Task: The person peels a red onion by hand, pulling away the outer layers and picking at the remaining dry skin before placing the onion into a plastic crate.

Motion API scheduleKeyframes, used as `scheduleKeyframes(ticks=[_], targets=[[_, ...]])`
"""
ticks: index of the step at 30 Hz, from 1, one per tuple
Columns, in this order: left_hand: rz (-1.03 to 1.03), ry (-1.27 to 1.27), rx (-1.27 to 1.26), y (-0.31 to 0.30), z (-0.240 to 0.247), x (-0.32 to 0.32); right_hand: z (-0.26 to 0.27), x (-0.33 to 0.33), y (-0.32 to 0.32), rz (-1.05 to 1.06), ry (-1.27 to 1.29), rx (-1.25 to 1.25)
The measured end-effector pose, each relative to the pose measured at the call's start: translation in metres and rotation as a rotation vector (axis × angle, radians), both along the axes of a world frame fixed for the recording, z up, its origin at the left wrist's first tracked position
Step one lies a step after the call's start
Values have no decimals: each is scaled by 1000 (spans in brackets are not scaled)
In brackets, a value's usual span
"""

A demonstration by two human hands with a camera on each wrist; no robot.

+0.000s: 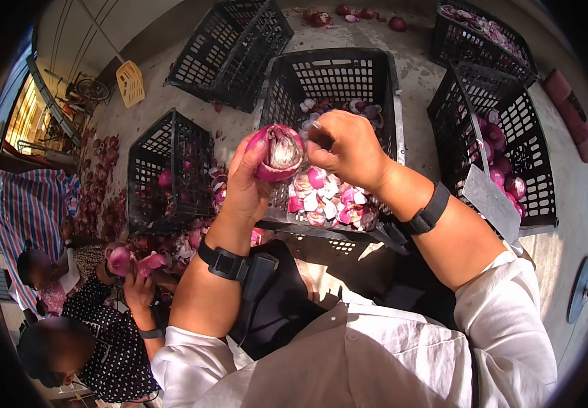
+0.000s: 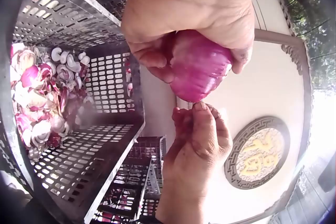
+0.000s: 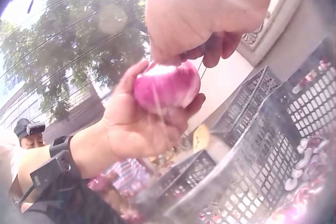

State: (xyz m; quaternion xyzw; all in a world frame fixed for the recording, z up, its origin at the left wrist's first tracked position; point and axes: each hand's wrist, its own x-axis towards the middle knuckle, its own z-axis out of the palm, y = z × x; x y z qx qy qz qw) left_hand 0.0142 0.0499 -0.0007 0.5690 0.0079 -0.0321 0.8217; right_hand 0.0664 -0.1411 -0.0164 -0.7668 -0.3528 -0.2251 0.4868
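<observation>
A purple-red onion (image 1: 281, 154) is gripped in my left hand (image 1: 248, 178), its pale, ragged opening showing in the head view. My right hand (image 1: 352, 149) is beside it, fingers curled. In the left wrist view, the right thumb and fingertips of the right hand (image 2: 195, 148) pinch at the tip of the onion (image 2: 199, 66). The right wrist view has the onion (image 3: 167, 86) resting in the left palm (image 3: 137, 129), under the curled right fingers. Below the hands, peeled skins (image 1: 331, 200) lie in a black crate (image 1: 397, 122).
Black crates stand at the upper left (image 1: 229, 51), left (image 1: 171, 163) and right (image 1: 542, 156); the right one holds onions. A metal plate (image 1: 490, 204) leans there. At lower left a person in dotted clothing (image 1: 114, 340) holds an onion, with another person behind.
</observation>
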Motion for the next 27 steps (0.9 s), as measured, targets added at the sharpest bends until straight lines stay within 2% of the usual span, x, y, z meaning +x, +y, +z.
scheduleKeyframes(ticks=[5, 8, 12, 21, 27], targets=[[-25, 17, -44, 5, -2, 1, 0, 3, -1, -23, 13, 76], [-6, 7, -55, 5, -3, 2, 0, 6, -3, 126, -44, 83], [13, 17, -53, 4, -1, 2, 1, 2, -1, 158, -68, -3], [66, 19, 25, 0, -1, 2, 0, 1, 0, 153, -49, -57], [51, 38, 88, -4, 3, 0, 1, -2, 1, 132, 66, -59]])
